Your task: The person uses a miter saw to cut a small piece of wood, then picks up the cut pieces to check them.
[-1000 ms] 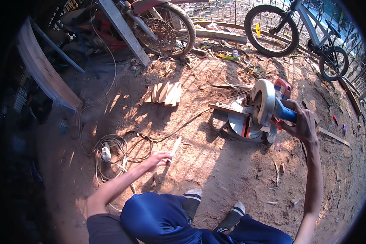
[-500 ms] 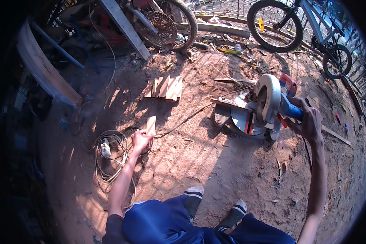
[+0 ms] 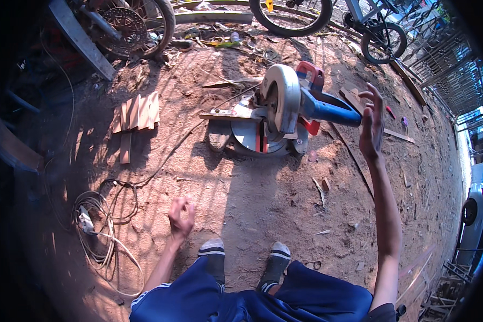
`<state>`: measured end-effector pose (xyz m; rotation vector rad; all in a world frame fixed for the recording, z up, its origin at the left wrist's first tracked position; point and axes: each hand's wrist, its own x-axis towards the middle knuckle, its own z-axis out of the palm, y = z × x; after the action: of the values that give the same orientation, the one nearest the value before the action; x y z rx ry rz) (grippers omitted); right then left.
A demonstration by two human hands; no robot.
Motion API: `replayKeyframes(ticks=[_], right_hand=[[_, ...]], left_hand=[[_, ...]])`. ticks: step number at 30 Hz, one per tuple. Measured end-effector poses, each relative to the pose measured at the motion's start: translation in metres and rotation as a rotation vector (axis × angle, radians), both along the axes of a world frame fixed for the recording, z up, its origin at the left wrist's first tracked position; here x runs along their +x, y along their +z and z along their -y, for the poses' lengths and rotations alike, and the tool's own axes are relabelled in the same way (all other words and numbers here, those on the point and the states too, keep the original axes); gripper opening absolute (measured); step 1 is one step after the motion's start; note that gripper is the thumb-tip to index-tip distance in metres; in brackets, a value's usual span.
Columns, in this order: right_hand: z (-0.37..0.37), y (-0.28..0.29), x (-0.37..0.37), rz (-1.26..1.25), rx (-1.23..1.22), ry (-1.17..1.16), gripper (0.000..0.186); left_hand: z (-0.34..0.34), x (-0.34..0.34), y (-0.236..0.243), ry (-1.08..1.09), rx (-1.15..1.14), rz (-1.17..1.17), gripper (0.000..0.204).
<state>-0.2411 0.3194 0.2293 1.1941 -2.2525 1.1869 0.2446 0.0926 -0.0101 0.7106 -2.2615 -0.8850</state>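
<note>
A miter saw with a blue handle stands on the dirt ahead of me, its head raised over the round base. My right hand is just beyond the handle's end, fingers extended and apart, holding nothing. Over the bare ground in front of my feet, my left hand hangs empty with loosely curled fingers and a gap at the thumb. Several short cut wood pieces lie side by side at the far left. One more wood piece sticks out from them toward me.
A coiled cable with a white power strip lies at the left. Wood scraps and a thin wood strip are on the right. A motorcycle wheel and a bicycle stand at the back.
My left hand has let go of a wood piece beside the others and drawn back toward me. My right hand has released the saw handle. The view has turned right.
</note>
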Motion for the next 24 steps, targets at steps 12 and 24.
replayKeyframes(ticks=[12, 24], right_hand=[[-0.171, -0.219, -0.053, 0.218, 1.429, -0.059, 0.045], [-0.187, -0.215, -0.059, 0.348, 1.227, -0.181, 0.034]], left_hand=[[-0.126, 0.034, -0.024, -0.254, 0.172, 0.167, 0.014], [0.121, 0.046, -0.029, 0.669, -0.019, 0.058, 0.052]])
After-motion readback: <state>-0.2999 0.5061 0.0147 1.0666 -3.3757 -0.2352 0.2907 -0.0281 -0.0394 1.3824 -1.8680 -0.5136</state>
